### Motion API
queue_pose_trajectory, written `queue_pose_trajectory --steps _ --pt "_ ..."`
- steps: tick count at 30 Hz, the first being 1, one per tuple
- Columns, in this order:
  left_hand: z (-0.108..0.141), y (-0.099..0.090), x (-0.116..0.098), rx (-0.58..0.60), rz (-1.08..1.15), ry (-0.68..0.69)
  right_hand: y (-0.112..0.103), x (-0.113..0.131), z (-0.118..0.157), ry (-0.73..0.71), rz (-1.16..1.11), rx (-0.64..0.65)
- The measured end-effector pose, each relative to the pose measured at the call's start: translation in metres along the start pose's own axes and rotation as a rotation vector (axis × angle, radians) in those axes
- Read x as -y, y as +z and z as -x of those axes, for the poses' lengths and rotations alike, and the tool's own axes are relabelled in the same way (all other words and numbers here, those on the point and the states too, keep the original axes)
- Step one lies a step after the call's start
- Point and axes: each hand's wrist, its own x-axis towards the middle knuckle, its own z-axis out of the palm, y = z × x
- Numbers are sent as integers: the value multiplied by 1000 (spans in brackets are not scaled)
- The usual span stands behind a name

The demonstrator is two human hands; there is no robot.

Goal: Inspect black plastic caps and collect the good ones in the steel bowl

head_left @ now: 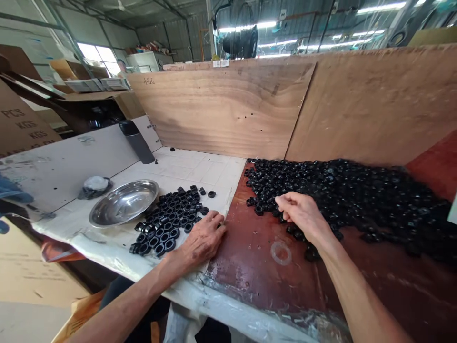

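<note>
Your right hand [303, 214] rests at the near-left edge of a large heap of black rings [350, 200], small glossy round parts spread over a reddish-brown board [264, 276]. The fingers are curled inward with the tips drawn together among the rings; whether the grip has actually closed on a ring cannot be told from this view.

To the left of the heap, across the edge of the board, your left hand [203, 240] lies palm down on the desk [185, 171], fingers relaxed and spread, grasping nothing. Its fingertips touch the seam where the pale desk surface meets the board.

Just left of that hand, and well apart from the heap, sits a smaller group of rings [171, 216], many laid flat in rough rows, with a few loose ones beyond. Further left of the heap, just beside this group, is a shallow steel bowl [123, 202]. Beyond the bowl lies a small dark bundle with a pale top [94, 186], and behind it a dark cylindrical flask [137, 141] stands tilted in this view.

Behind the heap, upright plywood panels [228, 109] wall off the back of the desk. Far to the left of the heap are brown cardboard boxes [21, 126], one printed with letters.
</note>
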Motion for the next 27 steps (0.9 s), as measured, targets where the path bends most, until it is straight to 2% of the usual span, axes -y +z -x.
queue_pose_trajectory --steps 4,9,12,15,17,19,21,23,25,27 --pt "14 15 36 -55 -201 47 -19 3 -3 -23 -84 -56" --pt "14 21 80 -80 -224 -97 -30 6 -6 -97 -66 -167" --pt "8 20 91 -86 -205 -138 -48 3 4 -81 7 -245" --pt "-4 23 74 -162 -191 -159 -69 -8 34 -85 262 -295" --pt "-17 29 51 -197 -113 -187 -77 -23 63 -75 448 -287" --pt "-35 37 27 -175 65 -254 -79 -44 91 -42 552 -243" --pt "-57 48 10 -154 177 -356 -73 -65 111 -41 654 -206" --pt "-78 60 2 -116 214 -432 -62 -81 121 -75 755 -202" --pt "-96 70 0 -88 219 -444 -50 -88 120 -133 802 -225" --pt "-107 77 -2 -94 211 -390 -38 -87 112 -208 774 -240"
